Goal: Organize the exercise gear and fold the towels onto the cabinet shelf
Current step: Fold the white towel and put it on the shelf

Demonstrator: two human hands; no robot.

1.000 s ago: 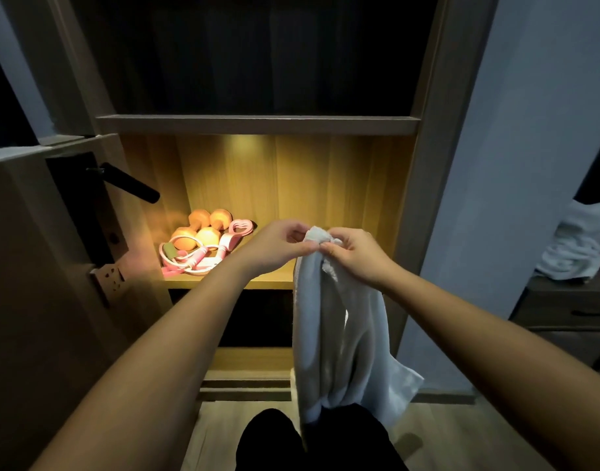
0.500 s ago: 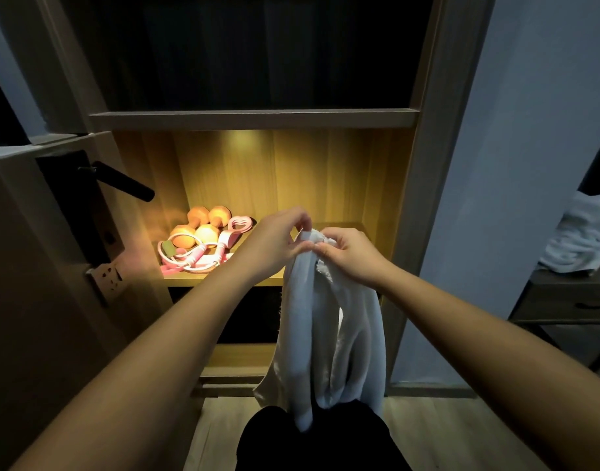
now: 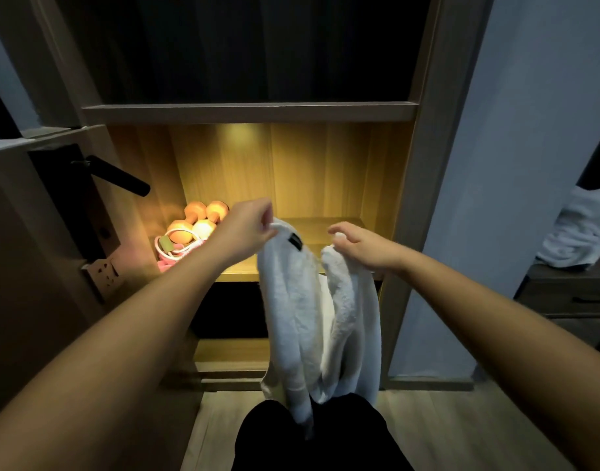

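Our left forearm (image 3: 189, 294) half hides the pink rope (image 3: 164, 265) by the dumbbells (image 3: 203, 220); left hand (image 3: 247, 229) and right hand (image 3: 363, 246) each pinch a corner of the towel (image 3: 291, 300) hanging before the shelf (image 3: 325, 229).

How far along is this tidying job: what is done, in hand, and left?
Done: the dumbbells and pink rope sit at the left of the lit shelf. In hand: the white towel hangs unfolded, its top edge pinched by the left hand and the right hand. Left: fold it and lay it on the shelf; a heap of white cloth, probably more towels, waits on the dark unit at right.
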